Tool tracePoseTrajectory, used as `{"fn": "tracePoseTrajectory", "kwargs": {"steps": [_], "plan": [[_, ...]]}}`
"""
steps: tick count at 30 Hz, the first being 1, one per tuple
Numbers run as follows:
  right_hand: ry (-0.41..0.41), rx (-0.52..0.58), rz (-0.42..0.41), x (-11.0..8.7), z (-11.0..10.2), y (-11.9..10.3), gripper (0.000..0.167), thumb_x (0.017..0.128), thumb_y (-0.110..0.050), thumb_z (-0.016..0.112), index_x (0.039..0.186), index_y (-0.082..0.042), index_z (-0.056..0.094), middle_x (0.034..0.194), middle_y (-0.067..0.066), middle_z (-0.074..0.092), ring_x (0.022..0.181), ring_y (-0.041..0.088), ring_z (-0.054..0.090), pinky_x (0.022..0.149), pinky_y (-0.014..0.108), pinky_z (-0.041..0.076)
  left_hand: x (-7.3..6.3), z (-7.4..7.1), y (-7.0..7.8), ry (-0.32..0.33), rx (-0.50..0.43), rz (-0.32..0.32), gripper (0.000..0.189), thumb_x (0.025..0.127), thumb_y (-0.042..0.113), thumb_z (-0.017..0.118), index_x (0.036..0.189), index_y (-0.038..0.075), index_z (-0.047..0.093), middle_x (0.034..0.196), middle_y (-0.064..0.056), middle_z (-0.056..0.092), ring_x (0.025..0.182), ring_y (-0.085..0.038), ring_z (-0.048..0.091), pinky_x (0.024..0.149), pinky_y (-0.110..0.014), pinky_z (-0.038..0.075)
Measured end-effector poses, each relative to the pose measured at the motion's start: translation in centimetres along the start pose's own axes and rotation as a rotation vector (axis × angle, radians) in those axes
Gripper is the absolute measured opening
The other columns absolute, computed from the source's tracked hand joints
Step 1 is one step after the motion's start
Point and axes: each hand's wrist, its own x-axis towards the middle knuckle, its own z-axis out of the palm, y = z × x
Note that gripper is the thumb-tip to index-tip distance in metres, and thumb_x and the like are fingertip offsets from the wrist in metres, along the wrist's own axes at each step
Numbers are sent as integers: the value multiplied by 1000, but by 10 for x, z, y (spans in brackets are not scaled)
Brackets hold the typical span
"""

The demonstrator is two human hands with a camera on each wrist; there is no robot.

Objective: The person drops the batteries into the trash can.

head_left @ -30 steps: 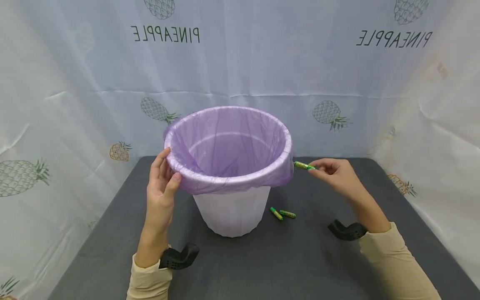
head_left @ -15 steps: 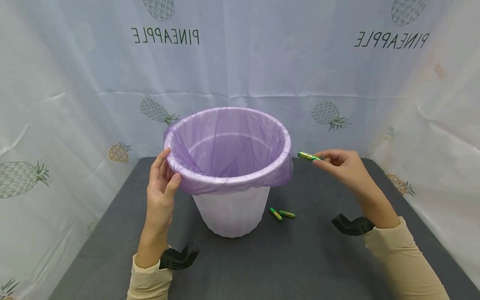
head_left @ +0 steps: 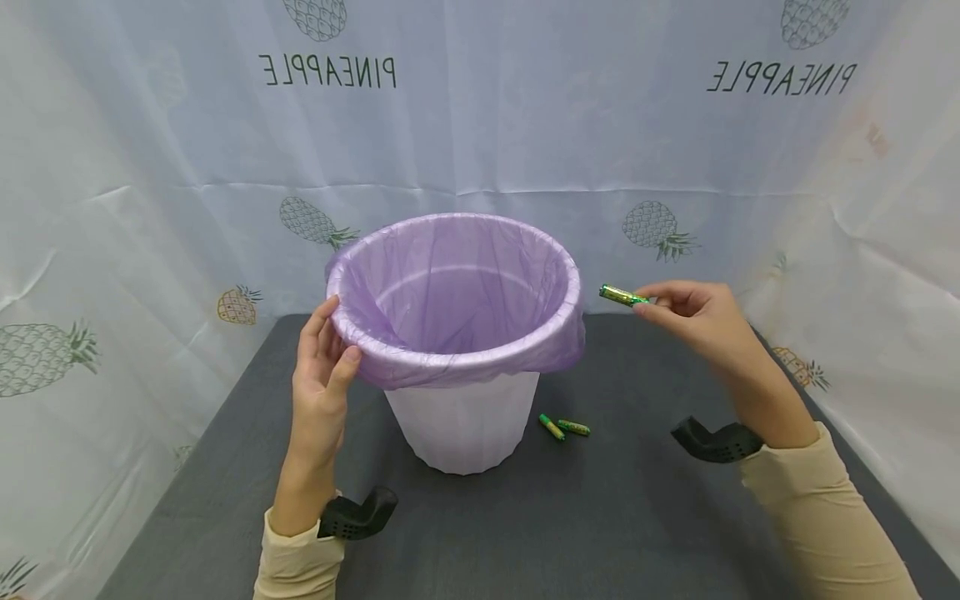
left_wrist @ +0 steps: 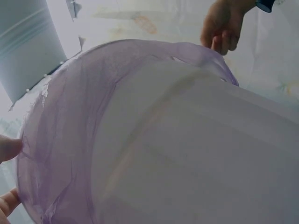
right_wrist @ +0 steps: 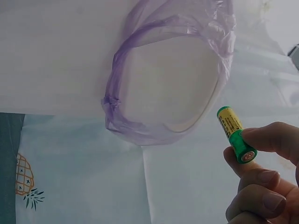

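Clearly, the head view gives the layout: a white bin (head_left: pixel 462 425) stands upright on the dark desk (head_left: pixel 480 542), lined with a purple bag (head_left: pixel 551 358) folded over its rim. To the right of the bin and apart from it, the right hand (head_left: pixel 693 318) pinches a battery (head_left: pixel 618 294) between thumb and finger, holding it up above the desk. The left hand (head_left: pixel 318 392) is spread against the bin's left side, its fingertips touching the lined rim.

Only the head view shows the second battery (head_left: pixel 552 427) and the third battery (head_left: pixel 574 427), which lie near the bin's foot, just beside each other; whether they touch, I cannot tell.

The right wrist view adds the pinched battery's yellow label with dark print, its green ends and a round, coppery end face. The left wrist view shows the bin's outer wall under the bag's loose hem, with the right hand beyond it; the battery is hidden there. Behind everything hangs a pale curtain (head_left: pixel 487 125) printed with pineapples.
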Motion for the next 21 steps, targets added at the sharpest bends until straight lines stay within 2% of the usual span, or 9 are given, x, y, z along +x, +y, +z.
{"fn": "tracePoseTrajectory", "kwargs": {"steps": [10, 17, 21], "plan": [[-1, 74, -86, 0, -1, -11, 26, 87, 1, 65, 93, -22, 73, 58, -14, 49, 54, 10, 33, 51, 31, 25, 0, -1, 0, -1, 6, -1, 53, 96, -2, 43, 146, 9, 31, 150, -4, 36, 131, -10, 43, 105, -14, 38], [-4, 0, -115, 2, 6, -24, 25, 86, -2, 67, 92, -25, 72, 58, -14, 47, 52, 8, 34, 49, 30, 27, 0, -2, -1, -13, 0, 12, 53, 96, -3, 42, 146, 9, 30, 149, -4, 36, 131, -10, 43, 105, -14, 38], [-20, -3, -145, 5, 14, -31, 27, 85, 0, 67, 91, -25, 72, 58, -14, 46, 51, 9, 33, 48, 30, 26, 0, -2, -1, -10, 0, 9, 53, 96, -3, 42, 146, 9, 31, 149, -4, 37, 131, -10, 44, 105, -15, 38]]}}
